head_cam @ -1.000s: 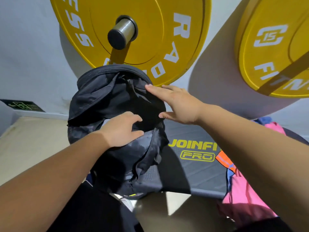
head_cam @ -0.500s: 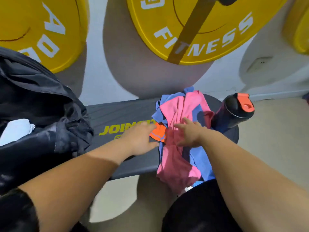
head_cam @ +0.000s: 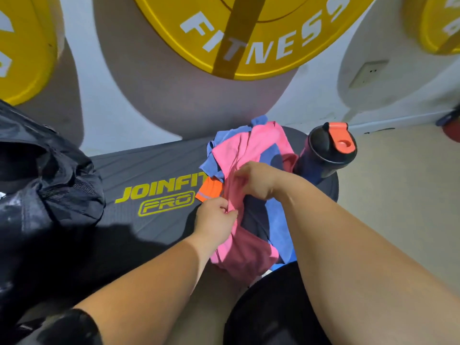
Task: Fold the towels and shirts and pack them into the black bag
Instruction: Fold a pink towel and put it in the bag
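Pink cloth [head_cam: 249, 150] is lying at the bench's [head_cam: 149, 165] right end, its length running from the wall toward the person and drooping over the near edge. The left hand [head_cam: 215, 219] and right hand [head_cam: 256, 180] are pinching it, fingers curled. Blue cloth [head_cam: 276, 220] is lying beneath, a bottle [head_cam: 326, 155] standing just right, the bag [head_cam: 49, 195] sitting left.

The bench [head_cam: 149, 170] runs left to right before the wall. The bag [head_cam: 49, 195] sits on its left end. The heap of garments [head_cam: 273, 220] lies on the right end, its near edge hanging over the bench front. The bottle [head_cam: 323, 155] stands upright just right of the heap (its base is hidden). The left hand [head_cam: 214, 220] and right hand [head_cam: 256, 180] both pinch the top garment [head_cam: 249, 255], the left nearer the person. A weight plate [head_cam: 249, 33] sits above and behind the heap; a wall socket [head_cam: 368, 73] lies to the plate's right.
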A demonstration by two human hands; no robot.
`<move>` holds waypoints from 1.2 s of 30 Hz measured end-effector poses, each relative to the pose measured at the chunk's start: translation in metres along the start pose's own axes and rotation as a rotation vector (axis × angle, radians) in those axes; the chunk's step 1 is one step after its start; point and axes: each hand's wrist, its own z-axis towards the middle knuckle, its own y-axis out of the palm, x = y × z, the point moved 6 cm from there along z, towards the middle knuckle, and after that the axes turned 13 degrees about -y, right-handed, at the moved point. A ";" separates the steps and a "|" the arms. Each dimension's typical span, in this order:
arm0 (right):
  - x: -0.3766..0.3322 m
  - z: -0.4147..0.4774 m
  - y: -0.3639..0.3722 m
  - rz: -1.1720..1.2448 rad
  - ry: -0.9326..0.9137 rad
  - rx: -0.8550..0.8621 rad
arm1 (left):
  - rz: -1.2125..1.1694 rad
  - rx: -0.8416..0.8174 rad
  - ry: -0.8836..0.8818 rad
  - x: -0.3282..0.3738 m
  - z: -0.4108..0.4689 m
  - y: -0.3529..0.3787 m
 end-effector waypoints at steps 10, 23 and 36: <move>-0.031 -0.029 -0.033 0.210 -0.037 0.202 | -0.100 -0.111 0.127 0.017 -0.031 -0.124; -0.178 -0.027 -0.025 0.376 -0.584 0.234 | -0.346 -0.099 0.218 0.033 -0.092 -0.225; -0.166 -0.043 -0.053 0.096 -0.329 0.622 | -0.485 -0.064 0.388 0.088 -0.113 -0.291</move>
